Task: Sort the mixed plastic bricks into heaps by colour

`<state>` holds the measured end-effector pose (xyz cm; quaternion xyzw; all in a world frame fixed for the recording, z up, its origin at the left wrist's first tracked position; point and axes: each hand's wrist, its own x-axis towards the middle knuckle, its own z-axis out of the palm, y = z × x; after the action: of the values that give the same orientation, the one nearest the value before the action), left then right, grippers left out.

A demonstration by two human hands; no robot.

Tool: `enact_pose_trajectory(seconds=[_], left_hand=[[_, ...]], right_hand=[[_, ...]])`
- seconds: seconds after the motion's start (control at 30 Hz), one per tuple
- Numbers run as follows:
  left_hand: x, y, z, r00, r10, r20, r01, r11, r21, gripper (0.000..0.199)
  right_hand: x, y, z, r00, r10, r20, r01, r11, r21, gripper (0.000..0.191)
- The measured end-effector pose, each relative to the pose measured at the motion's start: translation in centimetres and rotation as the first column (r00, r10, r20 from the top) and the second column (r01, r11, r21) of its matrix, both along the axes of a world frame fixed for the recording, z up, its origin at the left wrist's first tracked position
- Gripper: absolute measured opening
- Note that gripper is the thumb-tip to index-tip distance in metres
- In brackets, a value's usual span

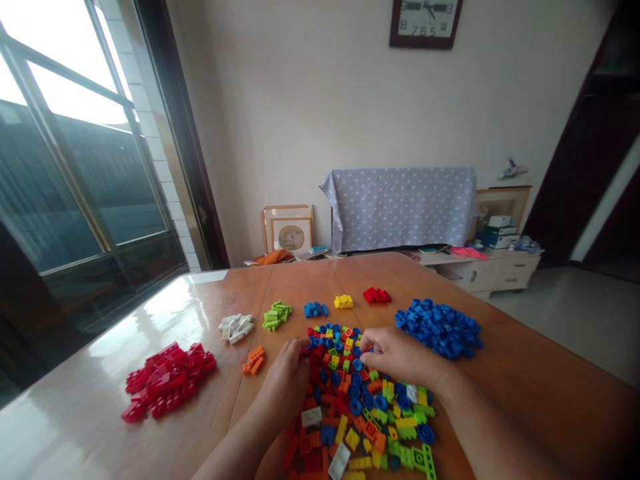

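A mixed pile of toy building bricks point(353, 440) in many colours, with blue round pieces among them, lies on the table in front of me. At its left edge my left hand point(291, 377) reaches in beside some dark red bricks point(317, 363), fingers bent; whatever they hold is hidden. My right hand point(395, 353) is over the upper right of the pile, its fingers curled in near the small blue and yellow pieces. I cannot make out anything in its grip.
Sorted heaps ring the pile: red point(167, 380), white point(236, 328), orange point(254, 360), lime green point(277, 315), small blue point(315, 309), yellow point(343, 302), small red point(377, 295) and large blue bricks point(437, 328). The wooden table point(530, 373) extends right. A cloth-covered object point(405, 207) stands behind.
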<state>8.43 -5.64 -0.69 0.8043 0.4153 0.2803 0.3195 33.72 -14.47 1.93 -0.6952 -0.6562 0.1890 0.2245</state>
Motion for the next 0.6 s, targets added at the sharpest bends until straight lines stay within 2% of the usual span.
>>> enact_pose_trajectory(seconds=[0.17,0.43,0.6], left_hand=[[0.6,-0.4,0.2,0.998,-0.052,0.032,0.053,0.998,-0.044,0.038],[0.5,-0.8,0.6,0.994,-0.036,0.101,0.044,0.997,-0.07,0.037],[0.5,-0.6,0.8,0.994,-0.022,0.108,0.03,0.997,-0.07,0.037]], right_hand=[[-1.7,0.0,0.4,0.993,0.027,0.113,-0.028,1.0,0.004,0.016],[-0.8,-0.1,0.6,0.995,0.012,0.099,-0.014,1.0,0.011,0.018],[-1.2,-0.1,0.8,0.983,-0.009,0.182,0.013,1.0,-0.02,0.02]])
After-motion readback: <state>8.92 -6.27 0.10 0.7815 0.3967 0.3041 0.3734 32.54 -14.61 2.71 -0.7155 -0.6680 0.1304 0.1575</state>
